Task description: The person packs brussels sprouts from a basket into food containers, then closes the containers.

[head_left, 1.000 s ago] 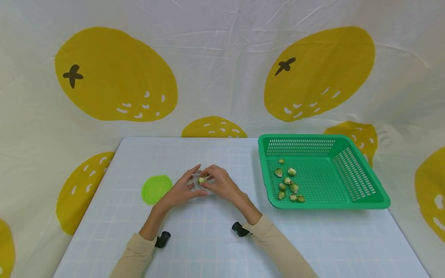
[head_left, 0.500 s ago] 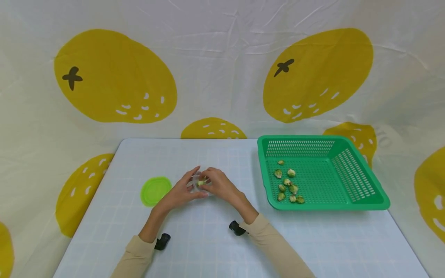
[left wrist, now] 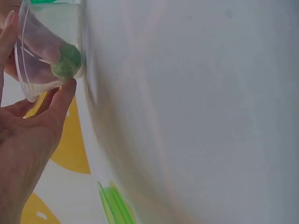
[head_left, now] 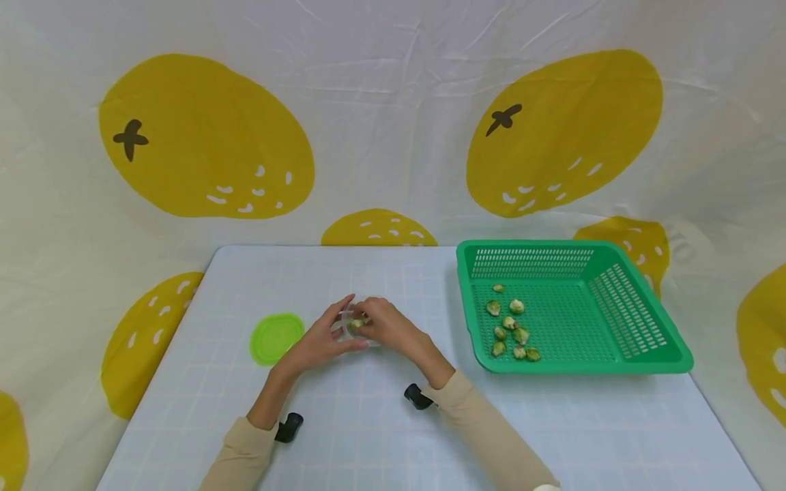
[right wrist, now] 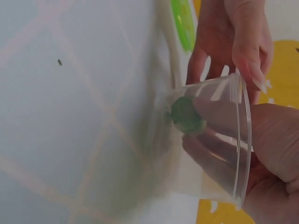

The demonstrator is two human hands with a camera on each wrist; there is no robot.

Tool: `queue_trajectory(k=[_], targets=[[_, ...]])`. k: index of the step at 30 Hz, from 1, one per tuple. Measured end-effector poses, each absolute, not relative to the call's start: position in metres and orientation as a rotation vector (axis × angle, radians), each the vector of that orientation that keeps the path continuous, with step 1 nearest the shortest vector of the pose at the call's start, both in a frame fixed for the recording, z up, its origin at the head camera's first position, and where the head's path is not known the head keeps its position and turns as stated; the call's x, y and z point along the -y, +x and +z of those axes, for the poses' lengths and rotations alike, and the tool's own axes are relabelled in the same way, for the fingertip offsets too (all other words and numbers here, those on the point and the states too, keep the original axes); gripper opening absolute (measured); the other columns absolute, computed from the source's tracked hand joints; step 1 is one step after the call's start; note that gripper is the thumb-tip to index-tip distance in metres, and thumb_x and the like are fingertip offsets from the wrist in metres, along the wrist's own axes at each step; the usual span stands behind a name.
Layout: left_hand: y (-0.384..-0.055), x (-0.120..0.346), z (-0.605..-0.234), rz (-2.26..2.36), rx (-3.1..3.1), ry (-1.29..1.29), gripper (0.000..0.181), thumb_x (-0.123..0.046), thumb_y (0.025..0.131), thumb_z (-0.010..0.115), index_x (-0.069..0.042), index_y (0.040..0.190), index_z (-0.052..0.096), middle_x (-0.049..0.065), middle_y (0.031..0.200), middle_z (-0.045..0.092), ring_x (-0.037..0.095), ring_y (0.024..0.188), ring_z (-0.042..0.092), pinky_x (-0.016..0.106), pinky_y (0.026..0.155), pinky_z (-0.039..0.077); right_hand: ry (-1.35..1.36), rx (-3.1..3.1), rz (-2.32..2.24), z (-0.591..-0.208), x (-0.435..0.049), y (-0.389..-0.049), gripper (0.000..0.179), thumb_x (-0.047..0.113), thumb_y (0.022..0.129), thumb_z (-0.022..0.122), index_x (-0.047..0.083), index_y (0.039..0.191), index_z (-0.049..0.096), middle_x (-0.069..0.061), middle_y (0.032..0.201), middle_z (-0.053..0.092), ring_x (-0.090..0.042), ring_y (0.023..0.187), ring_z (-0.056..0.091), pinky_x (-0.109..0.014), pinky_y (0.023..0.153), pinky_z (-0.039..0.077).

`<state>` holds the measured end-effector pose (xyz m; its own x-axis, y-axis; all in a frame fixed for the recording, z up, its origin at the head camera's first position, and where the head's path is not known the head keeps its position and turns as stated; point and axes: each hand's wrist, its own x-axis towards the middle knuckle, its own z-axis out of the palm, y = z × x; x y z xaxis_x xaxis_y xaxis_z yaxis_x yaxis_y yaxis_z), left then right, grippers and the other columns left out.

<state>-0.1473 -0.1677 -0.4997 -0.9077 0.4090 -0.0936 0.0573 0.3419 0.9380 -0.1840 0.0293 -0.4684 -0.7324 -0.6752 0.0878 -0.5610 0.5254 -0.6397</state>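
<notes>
A clear plastic container [right wrist: 208,184] stands on the table between the two hands. My left hand [head_left: 319,339] steadies it from the left, with thumb and fingers spread around its side near the rim. Through the wall in the right wrist view, my right hand [head_left: 389,324] reaches down inside the container. Its fingertips pinch a green Brussels sprout [right wrist: 184,115] close to the bottom. That same sprout shows through the plastic in the left wrist view, low in the container. A round bright green lid [head_left: 276,339] lies on the table just left of the left hand.
To the right stands a green perforated basket [head_left: 583,366], with several Brussels sprouts [head_left: 520,335] gathered at its left side. The table [head_left: 344,436] has a pale checked cover. Behind it hangs a white curtain [head_left: 393,136] printed with yellow fruit.
My right hand has lowered the Brussels sprout deeper into the container. The left hand has stayed around the container, and the lid and basket have not moved.
</notes>
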Motion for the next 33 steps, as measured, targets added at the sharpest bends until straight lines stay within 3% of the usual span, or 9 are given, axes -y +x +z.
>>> queue_trajectory(k=[6,10,20,33], targets=[[-0.147,0.165,-0.498,1.592,-2.302,0.423,0.1,-0.029,0.09,0.083,-0.016,0.165,0.02,0.01,0.168,0.019,0.039,0.15,0.027,0.051,0.117,0.036,-1.08,-2.578,-0.932,-0.461,-0.036,-0.181,0.033,0.002,0.093,0.075,-0.005,0.125,0.067,-0.015,0.117,0.07,-0.03,0.109,0.064,-0.04,0.097,0.054],[-0.147,0.164,-0.499,1.608,-2.296,0.438,0.1,-0.028,0.089,0.083,-0.015,0.165,0.02,0.013,0.167,0.023,0.038,0.149,0.029,0.051,0.117,0.036,-1.076,-2.587,-0.922,-0.455,-0.041,-0.178,0.029,0.0,0.094,0.074,-0.005,0.122,0.067,-0.016,0.118,0.069,-0.033,0.113,0.063,-0.044,0.101,0.052],[-0.148,0.166,-0.5,1.583,-2.312,0.411,0.102,-0.033,0.088,0.084,-0.018,0.166,0.019,0.014,0.165,0.026,0.037,0.148,0.031,0.05,0.117,0.036,-1.045,-2.621,-0.909,-0.449,-0.05,-0.172,0.023,0.004,0.096,0.073,-0.003,0.118,0.07,-0.015,0.115,0.07,-0.032,0.108,0.066,-0.039,0.097,0.056],[-0.147,0.165,-0.498,1.574,-2.311,0.396,0.103,-0.035,0.087,0.085,-0.018,0.165,0.019,0.016,0.166,0.023,0.039,0.148,0.03,0.05,0.117,0.036,-1.032,-2.663,-0.942,-0.437,-0.068,-0.161,0.022,0.007,0.098,0.071,-0.002,0.118,0.07,-0.015,0.117,0.07,-0.032,0.11,0.066,-0.042,0.097,0.056]])
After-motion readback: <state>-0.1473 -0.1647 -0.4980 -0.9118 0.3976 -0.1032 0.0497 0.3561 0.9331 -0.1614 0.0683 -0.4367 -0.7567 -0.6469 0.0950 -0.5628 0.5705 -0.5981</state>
